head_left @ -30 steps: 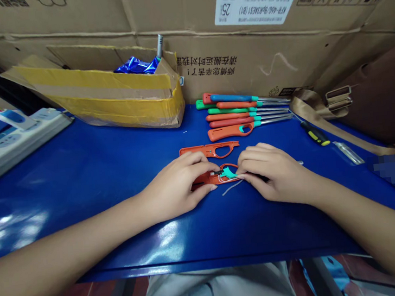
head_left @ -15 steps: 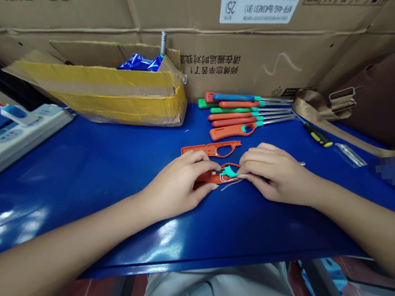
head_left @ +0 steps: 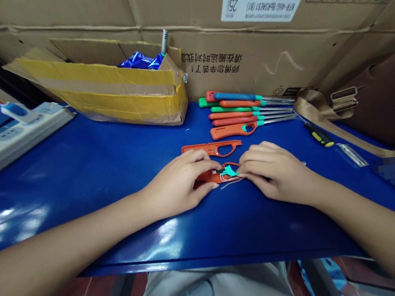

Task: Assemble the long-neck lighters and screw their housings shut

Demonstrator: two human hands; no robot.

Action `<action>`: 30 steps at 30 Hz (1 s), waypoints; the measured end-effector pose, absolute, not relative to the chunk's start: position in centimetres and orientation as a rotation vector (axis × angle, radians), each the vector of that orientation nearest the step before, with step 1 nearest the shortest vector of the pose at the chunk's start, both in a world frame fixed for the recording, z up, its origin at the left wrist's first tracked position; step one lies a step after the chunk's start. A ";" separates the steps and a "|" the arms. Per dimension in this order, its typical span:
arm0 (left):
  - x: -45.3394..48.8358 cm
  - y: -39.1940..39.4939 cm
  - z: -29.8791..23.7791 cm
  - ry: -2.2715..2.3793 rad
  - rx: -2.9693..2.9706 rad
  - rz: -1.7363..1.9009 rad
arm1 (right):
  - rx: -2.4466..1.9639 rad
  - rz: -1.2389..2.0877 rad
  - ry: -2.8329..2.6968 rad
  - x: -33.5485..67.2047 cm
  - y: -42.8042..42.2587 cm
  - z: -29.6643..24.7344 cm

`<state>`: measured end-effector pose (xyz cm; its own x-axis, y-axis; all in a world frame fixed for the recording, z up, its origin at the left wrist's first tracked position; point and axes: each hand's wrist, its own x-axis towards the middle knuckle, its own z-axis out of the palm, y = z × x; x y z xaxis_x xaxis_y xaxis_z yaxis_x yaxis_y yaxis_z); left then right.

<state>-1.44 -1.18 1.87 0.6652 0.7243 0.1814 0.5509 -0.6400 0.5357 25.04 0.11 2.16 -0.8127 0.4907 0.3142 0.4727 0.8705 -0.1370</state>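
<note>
An opened orange lighter shell (head_left: 211, 178) lies on the blue table between my hands, its inner parts showing. In it sit a teal trigger (head_left: 230, 171), a small black part and thin white wires. My left hand (head_left: 191, 179) is closed around the shell's left end, fingertips on the black part. At the right end, my right hand (head_left: 271, 171) pinches the lighter beside the trigger; its fingers cover what lies between them. Just behind, the other orange shell half (head_left: 215, 148) rests with its hollow side up.
Assembled long-neck lighters (head_left: 236, 129) lie in a row at the back. A taped cardboard box (head_left: 119, 99) stands back left, near a power strip (head_left: 17, 132). On the right are a screwdriver (head_left: 318, 135), a clear tube (head_left: 352, 154) and a brown strap (head_left: 343, 134).
The view has shifted very slightly. Both hands keep nearly the same hold on the lighter shell, and the other objects have not moved.
</note>
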 end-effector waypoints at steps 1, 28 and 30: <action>-1.4 -1.2 1.9 0.992 2.440 0.536 | -0.708 0.058 -2.710 25.1 0.1 2.2; -1.5 -1.2 1.6 0.990 2.458 0.559 | -0.681 0.224 -2.666 25.1 0.3 1.7; -1.5 -1.3 1.6 0.994 2.463 0.556 | -0.672 0.236 -2.667 25.2 0.4 1.7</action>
<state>-1.49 -1.27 1.59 0.6633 0.7202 0.2033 0.5500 -0.6534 0.5202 25.17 0.38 1.66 -0.8138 0.4855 0.3193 0.4220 0.8716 -0.2496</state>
